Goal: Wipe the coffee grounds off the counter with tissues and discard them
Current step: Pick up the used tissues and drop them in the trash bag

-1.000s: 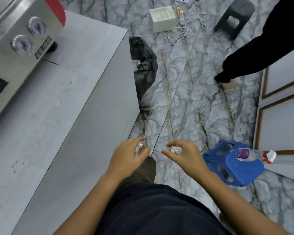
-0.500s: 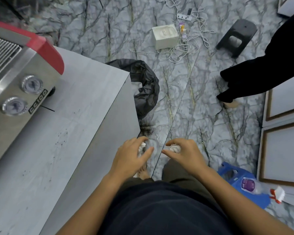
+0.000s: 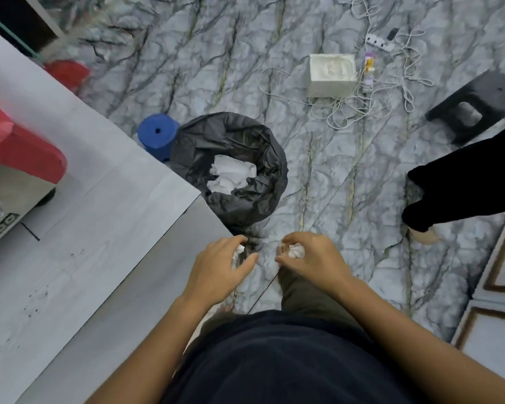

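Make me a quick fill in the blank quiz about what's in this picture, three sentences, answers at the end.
1. Each hand, left hand and right hand, holds a crumpled ____.
2. The bin bag on the floor is coloured ____.
3. The stool beside the bag is coloured ____.
Answers: tissue; black; blue

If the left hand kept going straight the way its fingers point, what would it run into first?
Probably the black bin bag, already holding crumpled white paper. The left hand, gripping a tissue wad, points up-frame toward it; depth is unclear.

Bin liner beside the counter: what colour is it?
Black; the bin liner shows clearly in the head view, with white crumpled tissues inside.
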